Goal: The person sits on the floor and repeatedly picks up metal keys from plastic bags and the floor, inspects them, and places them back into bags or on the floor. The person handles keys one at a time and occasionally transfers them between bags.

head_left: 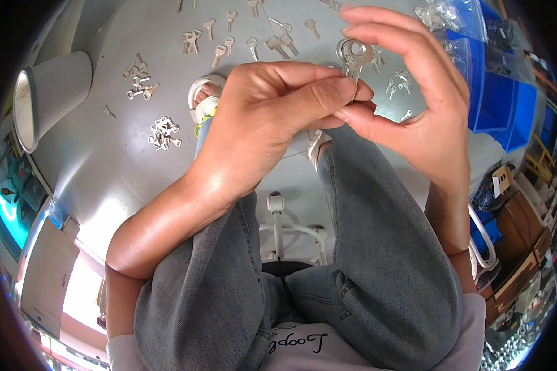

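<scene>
My left hand (pixel 272 117) and my right hand (pixel 414 93) meet in front of me, above my knees. Both pinch a small silver key (pixel 354 57) with a round holed head; my left thumb and fingers grip its lower part, while my right fingers curl over its top. More silver keys (pixel 229 37) lie scattered on the grey floor (pixel 105 148) beyond my hands, with small piles at the left (pixel 163 133) and upper left (pixel 139 80). I sit with grey jeans (pixel 377 247) on both legs and white sandals (pixel 203 99) on my feet.
A white cylindrical bin (pixel 49 93) lies at the left. Blue plastic crates (pixel 501 93) with clear bags (pixel 445 15) of small metal parts stand at the upper right. A white stool frame (pixel 281 226) shows between my legs. Cluttered boxes (pixel 513 247) fill the right edge.
</scene>
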The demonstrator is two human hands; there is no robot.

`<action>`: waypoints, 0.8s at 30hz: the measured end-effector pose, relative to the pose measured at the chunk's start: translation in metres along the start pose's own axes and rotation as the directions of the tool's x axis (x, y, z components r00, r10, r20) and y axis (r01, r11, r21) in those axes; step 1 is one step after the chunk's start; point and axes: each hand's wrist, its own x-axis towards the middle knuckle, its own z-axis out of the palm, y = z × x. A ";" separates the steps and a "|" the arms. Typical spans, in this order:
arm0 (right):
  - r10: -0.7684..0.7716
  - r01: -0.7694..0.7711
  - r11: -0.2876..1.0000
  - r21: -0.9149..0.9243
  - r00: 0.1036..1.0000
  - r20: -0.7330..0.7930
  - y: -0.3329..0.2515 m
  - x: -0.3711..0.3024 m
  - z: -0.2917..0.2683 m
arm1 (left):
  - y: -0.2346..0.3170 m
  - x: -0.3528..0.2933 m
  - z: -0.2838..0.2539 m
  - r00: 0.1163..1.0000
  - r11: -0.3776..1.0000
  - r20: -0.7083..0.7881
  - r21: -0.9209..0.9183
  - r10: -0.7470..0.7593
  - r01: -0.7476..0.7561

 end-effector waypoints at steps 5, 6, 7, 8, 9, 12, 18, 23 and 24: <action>-0.112 0.125 0.986 0.111 0.986 -0.120 0.015 -0.006 0.013 | 0.002 -0.001 0.000 0.999 0.996 0.028 -0.087 -0.028 0.031; -0.090 0.119 0.969 0.217 0.986 -0.141 0.017 -0.008 0.015 | 0.003 -0.001 0.001 0.999 0.991 0.032 -0.127 -0.036 0.040; -0.066 0.114 0.941 0.319 0.985 -0.158 0.020 -0.010 0.018 | 0.002 0.000 0.001 0.998 0.987 0.050 -0.155 -0.039 0.046; -0.040 0.111 0.901 0.418 0.984 -0.173 0.023 -0.012 0.021 | 0.001 0.000 0.001 0.997 0.982 0.070 -0.182 -0.041 0.053; -0.030 0.116 0.886 0.449 0.980 -0.196 0.024 -0.014 0.026 | 0.000 0.000 0.000 0.996 0.976 0.083 -0.207 -0.044 0.060; -0.004 0.118 0.857 0.502 0.975 -0.222 0.023 -0.016 0.035 | 0.003 0.000 -0.002 0.997 0.994 0.068 -0.091 -0.048 0.054; -0.022 0.116 0.848 0.516 0.983 -0.185 0.024 -0.017 0.034 | 0.003 -0.001 -0.004 0.998 0.990 0.055 -0.136 -0.037 0.044; -0.043 0.164 0.818 0.552 0.973 -0.226 0.029 -0.017 0.038 | 0.001 0.001 -0.004 1.000 0.989 0.030 -0.150 -0.002 0.006; -0.035 0.154 0.817 0.555 0.975 -0.220 0.029 -0.018 0.039 | 0.002 0.000 -0.004 1.000 0.992 0.027 -0.123 -0.009 0.012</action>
